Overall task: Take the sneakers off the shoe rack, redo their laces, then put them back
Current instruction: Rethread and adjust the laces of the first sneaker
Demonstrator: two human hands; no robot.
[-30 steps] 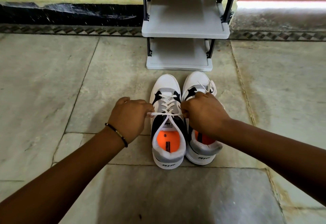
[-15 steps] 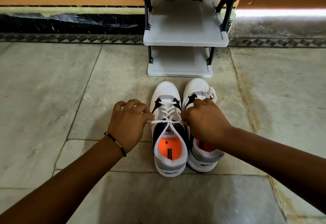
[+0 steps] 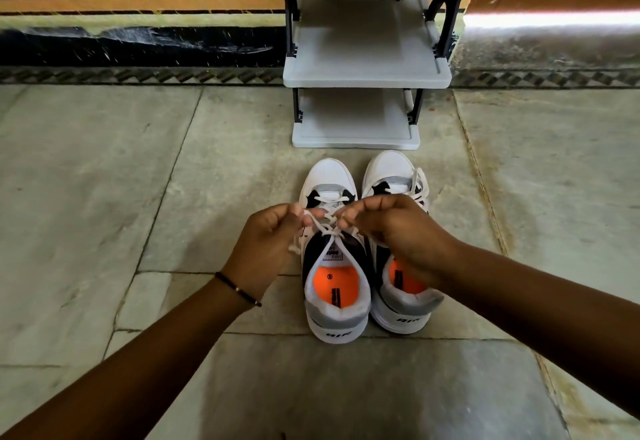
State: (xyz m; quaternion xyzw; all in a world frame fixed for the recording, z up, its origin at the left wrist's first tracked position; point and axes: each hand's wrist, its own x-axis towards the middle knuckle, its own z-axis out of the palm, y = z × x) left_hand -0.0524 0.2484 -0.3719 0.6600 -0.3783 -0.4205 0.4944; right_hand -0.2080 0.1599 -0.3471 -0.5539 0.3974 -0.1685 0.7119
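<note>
Two white, grey and black sneakers with orange insoles stand side by side on the stone floor, toes toward the rack. Over the left sneaker (image 3: pixel 334 287) both hands work its white lace (image 3: pixel 327 224). My left hand (image 3: pixel 268 245) pinches one lace strand by the upper eyelets, a loose end hanging below it. My right hand (image 3: pixel 398 235) pinches the other strand and covers the tongue of the right sneaker (image 3: pixel 401 304), whose laces lie loose near the toe. The grey shoe rack (image 3: pixel 367 79) stands just beyond, its visible shelves bare.
Large stone floor tiles (image 3: pixel 104 197) spread to both sides and toward me. A dark patterned border and a striped wall (image 3: pixel 138 44) run behind the rack. A black bracelet circles my left wrist.
My hands have come closer together above the left sneaker; the lace, pulled taut sideways before, now crosses slack between the fingertips. The view has tilted up a little.
</note>
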